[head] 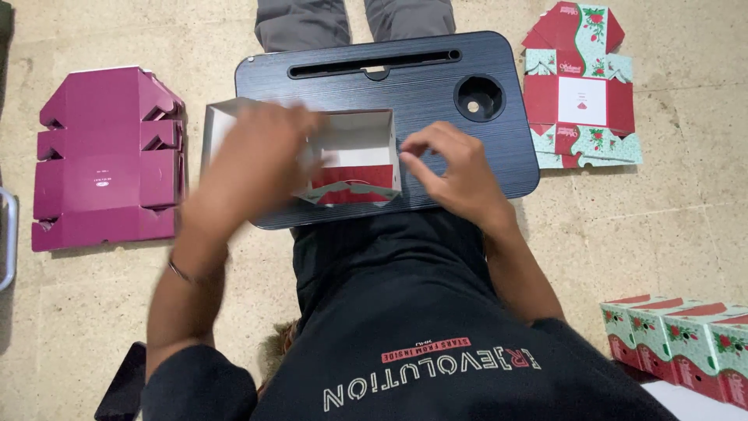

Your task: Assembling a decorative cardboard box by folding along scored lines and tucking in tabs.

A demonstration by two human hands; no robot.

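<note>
looking down from the head camera, a half-folded cardboard box (pixel 354 160), white inside and red and mint outside, sits on a dark lap tray (pixel 436 86), which gives it a firm base. the left hand (pixel 261 152), blurred, curls over its left wall; whether it grips, i cannot tell. the right hand (pixel 452 168) pinches the right wall at 3 o'clock. flat magenta blanks (pixel 105 156) lie at 9 o'clock, a printed flat blank (pixel 580 86) at 2, finished boxes (pixel 682 339) at 4. the tray's edges fall close around the box.
</note>
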